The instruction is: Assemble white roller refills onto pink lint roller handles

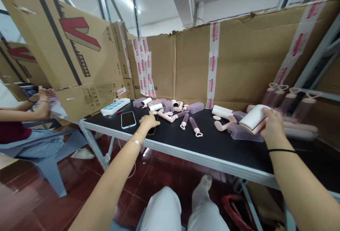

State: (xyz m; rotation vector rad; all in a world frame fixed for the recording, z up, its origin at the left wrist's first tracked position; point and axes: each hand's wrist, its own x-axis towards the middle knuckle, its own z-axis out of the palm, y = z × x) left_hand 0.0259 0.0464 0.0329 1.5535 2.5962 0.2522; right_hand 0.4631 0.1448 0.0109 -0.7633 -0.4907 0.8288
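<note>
The right hand [271, 125] is closed around a pink-and-white lint roller with a white paper roll [255, 117], holding it just above the black surface [212, 142] at the right, over a translucent lilac plastic cover [245, 134] that lies flat there. The left hand [149, 120] rests palm down further left, its fingers spread and loosely open, on a dark phone [151, 131] that it mostly hides; it grips nothing that I can see. Just left of it lies a second phone with a pale blue case [128, 119], and beyond that a white and blue power strip [115, 106].

As far as the work shows, it looks partway through – a row of finished rollers in clear sleeves with heart-shaped handle ends [289, 100] stands at the far right, blurred, while a loose scatter of pink handles, white rolls and lilac covers [172, 109] remains unassembled in the middle of the surface, against the cardboard wall [239, 57]. Far left, another person's hands [42, 93] are busy at a separate table
</note>
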